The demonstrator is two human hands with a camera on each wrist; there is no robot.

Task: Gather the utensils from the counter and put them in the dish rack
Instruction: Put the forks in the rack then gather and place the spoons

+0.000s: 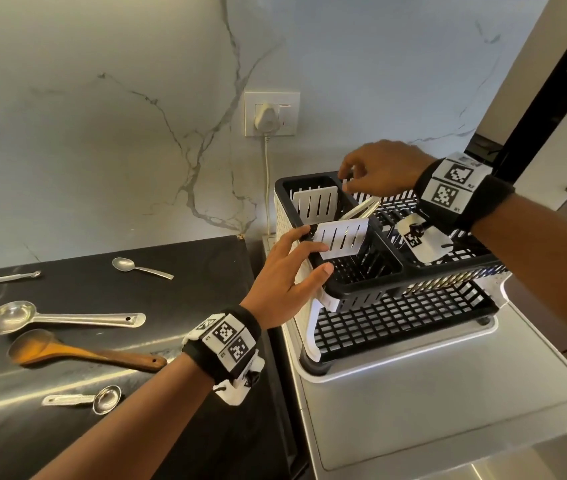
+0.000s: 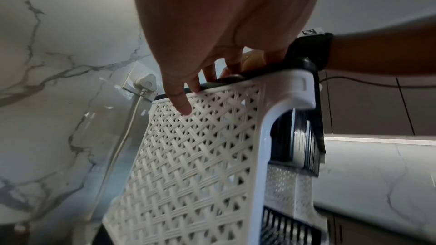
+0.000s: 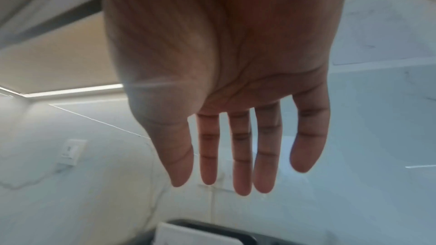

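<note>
The wall (image 1: 102,133) behind is white marble with grey veins, and a white plug (image 1: 267,121) sits in a socket on it, its cord (image 1: 267,188) hanging down behind the rack. The dark tabletop (image 1: 108,299) is on the left, and a steel draining board (image 1: 413,410) is on the right.

The dish rack (image 1: 396,320) stands on the steel board. It has a black grid tray at the bottom, a black basket on top and white woven sides. The cutlery part of the basket has two white slotted dividers (image 1: 342,237), and a shiny metal utensil (image 1: 361,209) leans inside it (what kind it is I cannot tell).

The left hand (image 1: 287,275) rests on the rack's near left rim with its fingers spread out straight, holding nothing. The right hand (image 1: 382,171) hangs over the back rim with relaxed fingers, and it holds nothing too.

Five utensils lie apart on the tabletop. The big steel spoon (image 1: 63,318) and the wooden spoon (image 1: 81,351) are in the middle. A measuring spoon (image 1: 88,399) is nearest, a small steel spoon (image 1: 141,266) lies farther back, and a small measuring spoon (image 1: 13,277) lies far left.
</note>
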